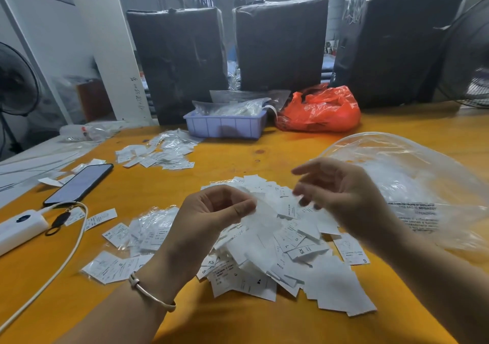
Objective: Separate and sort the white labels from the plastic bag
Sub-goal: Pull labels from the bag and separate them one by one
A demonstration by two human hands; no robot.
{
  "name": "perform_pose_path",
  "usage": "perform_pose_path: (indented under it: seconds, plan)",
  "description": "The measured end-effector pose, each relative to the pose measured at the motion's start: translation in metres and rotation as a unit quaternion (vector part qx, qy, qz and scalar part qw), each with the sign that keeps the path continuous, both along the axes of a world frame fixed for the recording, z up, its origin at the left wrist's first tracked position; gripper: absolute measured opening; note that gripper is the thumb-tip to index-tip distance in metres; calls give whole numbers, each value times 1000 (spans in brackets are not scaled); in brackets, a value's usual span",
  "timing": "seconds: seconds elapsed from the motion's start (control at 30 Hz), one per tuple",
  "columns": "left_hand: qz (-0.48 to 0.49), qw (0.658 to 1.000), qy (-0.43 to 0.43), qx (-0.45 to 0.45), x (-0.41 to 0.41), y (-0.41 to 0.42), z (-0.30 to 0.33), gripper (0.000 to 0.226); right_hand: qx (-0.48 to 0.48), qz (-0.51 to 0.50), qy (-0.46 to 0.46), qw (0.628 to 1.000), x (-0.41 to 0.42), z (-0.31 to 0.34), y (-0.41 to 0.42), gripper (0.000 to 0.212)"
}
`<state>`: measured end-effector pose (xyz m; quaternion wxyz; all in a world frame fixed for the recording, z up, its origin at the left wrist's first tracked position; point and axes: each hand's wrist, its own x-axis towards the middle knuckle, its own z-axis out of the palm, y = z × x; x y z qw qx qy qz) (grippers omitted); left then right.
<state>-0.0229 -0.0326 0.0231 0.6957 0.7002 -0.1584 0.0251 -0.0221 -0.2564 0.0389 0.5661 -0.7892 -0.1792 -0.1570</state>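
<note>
Head camera looks down on my two hands above the yellow table, and I describe from the biggest thing to the smallest.

Right of my right hand lies one clear plastic bag, big and puffed, with its mouth toward the hands; I cannot see any labels inside it. Under and between the hands is the main heap of white labels, far too many to count; some show XS, S or L. I count three smaller groups of labels: one group in clear sleeves just left of my left wrist, one group nearer to me beside the left forearm, and one far pile well beyond the left hand. Further behind are one lilac tray and one red bag. Left of the left hand lie one phone and one white charger.

My left hand pinches a blurred white label between thumb and fingers. My right hand is spread and holds nothing, just above the heap.

I judge the step is to take one label out and read it. For doing it well, I would take only a single label, turn the size mark up, and put it on the fitting group without mixing the groups.
</note>
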Motion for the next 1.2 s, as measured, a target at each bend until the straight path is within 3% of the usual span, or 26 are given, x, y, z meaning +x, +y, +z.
perform_pose_path:
  seconds: [0.1, 0.27, 0.33, 0.4, 0.47, 0.53, 0.67, 0.77, 0.9, 1.2]
  plan:
    - [-8, 1000, 17, -1, 0, 3, 1, 40, -172, -107, -78, 976, 9, 4, -22, 17]
    - [-2, 999, 12, 30, -1, 1, -2, 13, -432, -30, 47, 900, 11, -7, -22, 30]
    - [-1, 999, 11, 40, -2, 0, -3, 19, -489, -44, 35, 870, 11, -12, -17, 32]
    - [-6, 998, 8, 56, -2, 0, -2, 23, -497, -56, 15, 866, 10, -14, -14, 22]
    - [-13, 997, 3, 73, -2, 1, -2, 24, -486, -68, 7, 871, 11, -14, -13, 15]
    - [-24, 996, 3, 84, -2, 1, -1, 23, -429, -81, -12, 899, 12, -13, -14, 13]
    - [-42, 994, 6, 96, -3, 0, 0, 23, -134, -83, -9, 987, 10, -3, -15, 11]
    - [-45, 994, 16, 101, -4, 0, 0, 21, 61, -10, 107, 992, 8, 5, -16, 13]
    - [-50, 995, 33, 82, -5, 0, 1, 21, 120, 37, 155, 980, 5, 9, -13, 4]
    - [-52, 994, 31, 86, -6, -1, 1, 21, 118, 56, 135, 982, -2, 15, -10, 7]
